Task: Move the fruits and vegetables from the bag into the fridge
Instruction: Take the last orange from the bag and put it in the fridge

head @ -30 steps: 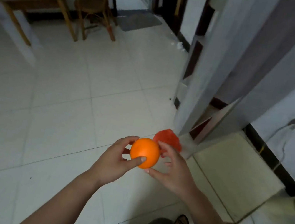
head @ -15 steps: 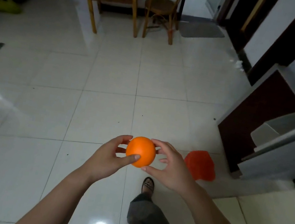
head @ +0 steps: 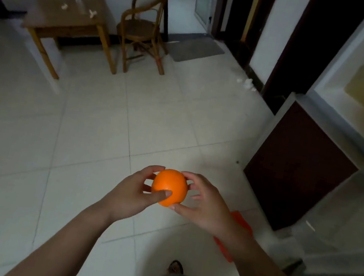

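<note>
An orange (head: 169,187) is held out in front of me over the tiled floor, with both hands on it. My left hand (head: 132,193) grips it from the left, thumb across its front. My right hand (head: 205,203) cups it from the right, fingertips on its top and underside. A red bag (head: 229,242) lies on the floor under my right forearm, mostly hidden. The open fridge (head: 359,107) stands at the right, its dark red door (head: 296,166) swung out toward me.
A wooden table (head: 69,15) and a wooden chair (head: 143,30) stand against the far wall. A grey doormat (head: 194,48) lies by a doorway. My foot (head: 176,267) shows at the bottom. Light tiled floor (head: 69,131) spreads to the left.
The view has swung right and up, so the fridge door and its lit interior now fill the right side. Both hands kept hold of the orange; the red bag slid under my right forearm.
</note>
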